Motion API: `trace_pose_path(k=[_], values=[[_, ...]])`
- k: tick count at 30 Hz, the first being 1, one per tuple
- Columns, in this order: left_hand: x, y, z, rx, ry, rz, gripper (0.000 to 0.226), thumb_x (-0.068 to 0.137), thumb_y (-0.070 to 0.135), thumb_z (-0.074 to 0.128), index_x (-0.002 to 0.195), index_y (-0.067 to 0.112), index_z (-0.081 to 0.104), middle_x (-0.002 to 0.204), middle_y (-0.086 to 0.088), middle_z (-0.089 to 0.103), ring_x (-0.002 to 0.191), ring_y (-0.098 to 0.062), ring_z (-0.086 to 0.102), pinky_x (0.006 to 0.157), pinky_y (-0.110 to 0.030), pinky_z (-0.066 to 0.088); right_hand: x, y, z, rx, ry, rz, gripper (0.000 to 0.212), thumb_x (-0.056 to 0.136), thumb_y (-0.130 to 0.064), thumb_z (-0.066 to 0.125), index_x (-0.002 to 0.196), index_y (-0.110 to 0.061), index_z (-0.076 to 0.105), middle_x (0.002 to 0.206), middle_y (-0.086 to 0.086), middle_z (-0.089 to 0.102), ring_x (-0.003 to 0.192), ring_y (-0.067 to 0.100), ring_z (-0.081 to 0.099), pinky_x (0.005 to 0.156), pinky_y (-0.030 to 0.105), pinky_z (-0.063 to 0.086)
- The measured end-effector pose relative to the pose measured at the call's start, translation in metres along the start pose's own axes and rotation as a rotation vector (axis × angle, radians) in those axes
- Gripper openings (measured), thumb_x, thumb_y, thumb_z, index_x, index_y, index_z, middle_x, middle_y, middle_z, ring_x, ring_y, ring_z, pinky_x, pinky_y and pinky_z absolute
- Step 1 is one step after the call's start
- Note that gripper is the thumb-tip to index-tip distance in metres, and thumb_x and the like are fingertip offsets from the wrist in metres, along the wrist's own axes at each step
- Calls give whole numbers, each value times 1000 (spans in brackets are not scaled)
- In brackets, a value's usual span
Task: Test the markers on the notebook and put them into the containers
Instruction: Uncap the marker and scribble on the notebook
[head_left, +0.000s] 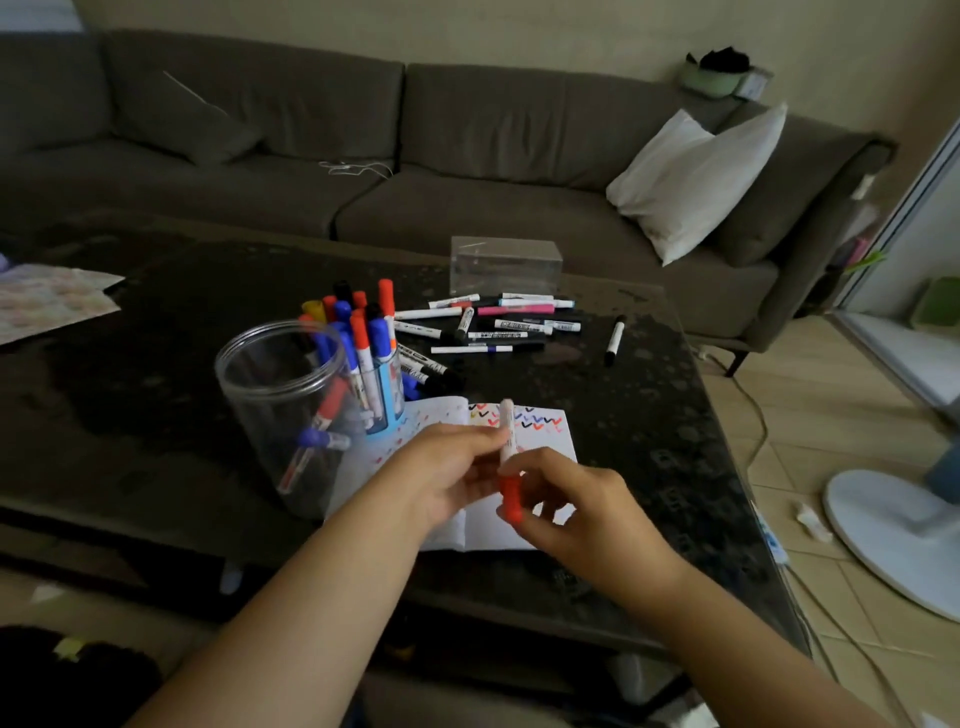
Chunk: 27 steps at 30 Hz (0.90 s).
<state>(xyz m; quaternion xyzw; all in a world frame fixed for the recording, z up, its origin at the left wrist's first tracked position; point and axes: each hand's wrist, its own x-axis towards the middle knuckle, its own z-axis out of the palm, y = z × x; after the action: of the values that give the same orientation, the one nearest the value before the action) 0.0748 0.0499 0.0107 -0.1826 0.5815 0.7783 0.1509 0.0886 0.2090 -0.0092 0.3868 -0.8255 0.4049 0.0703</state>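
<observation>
While the open notebook (540, 431) lies flat on the dark surface (649, 415), we hold a red-capped marker (507, 457) upright above its pages. Our left hand (447, 467) pinches the white barrel with curled fingers, and our right hand (576, 509) curls round the red cap at the lower end. Rows of coloured tick marks show on the far page. Just left of the notebook stands a clear jar (283, 410) with a few markers inside, and behind it a blue cup (387, 400) packed with upright markers. Farther back, loose markers (498, 325) lie in a heap before a clear box (506, 266).
</observation>
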Motion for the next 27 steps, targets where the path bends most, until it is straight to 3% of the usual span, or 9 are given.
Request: trace_pose_path(k=[4, 8, 11, 15, 22, 27], values=[[-15, -2, -1, -14, 2, 55, 16, 87, 10, 61, 99, 3, 68, 82, -11, 71, 78, -21, 67, 68, -32, 53, -10, -17, -6, 115, -145, 105, 49, 78, -36, 74, 118, -45, 48, 105, -22, 61, 96, 0, 61, 83, 17, 51], [-31, -3, 3, -28, -54, 130, 11, 88, 8, 57, 92, 8, 68, 80, -8, 72, 77, -18, 67, 66, -30, 52, -17, -25, -6, 64, -138, 52, 47, 77, -40, 73, 120, -37, 53, 101, -15, 64, 92, 3, 61, 84, 17, 51], [-40, -3, 6, -9, -104, 163, 14, 89, 6, 55, 88, 10, 68, 79, -8, 71, 75, -17, 64, 69, -29, 51, -24, -33, -4, -50, -74, -76, 45, 78, -47, 66, 115, -22, 60, 90, -7, 67, 86, 2, 59, 79, 13, 49], [-49, -6, 8, 8, -133, 190, 14, 90, 6, 54, 93, 10, 68, 82, -9, 69, 76, -17, 63, 72, -28, 53, -29, -36, -2, -230, 3, -249, 39, 85, -40, 60, 112, -12, 61, 80, -2, 65, 71, 8, 58, 66, 15, 48], [-54, -12, 8, 1, -157, 207, 15, 90, 5, 52, 94, 9, 66, 75, -5, 72, 70, -13, 66, 66, -27, 51, -35, -31, 1, -305, 91, -290, 19, 93, -29, 52, 109, -18, 54, 80, 2, 66, 65, 15, 59, 59, 23, 48], [-55, -14, 6, 30, -170, 192, 16, 90, 5, 53, 98, 9, 66, 76, -5, 72, 70, -12, 66, 66, -26, 52, -35, -29, 2, -283, 36, -293, 24, 90, -32, 57, 108, -16, 58, 80, 0, 67, 67, 10, 59, 62, 18, 47]])
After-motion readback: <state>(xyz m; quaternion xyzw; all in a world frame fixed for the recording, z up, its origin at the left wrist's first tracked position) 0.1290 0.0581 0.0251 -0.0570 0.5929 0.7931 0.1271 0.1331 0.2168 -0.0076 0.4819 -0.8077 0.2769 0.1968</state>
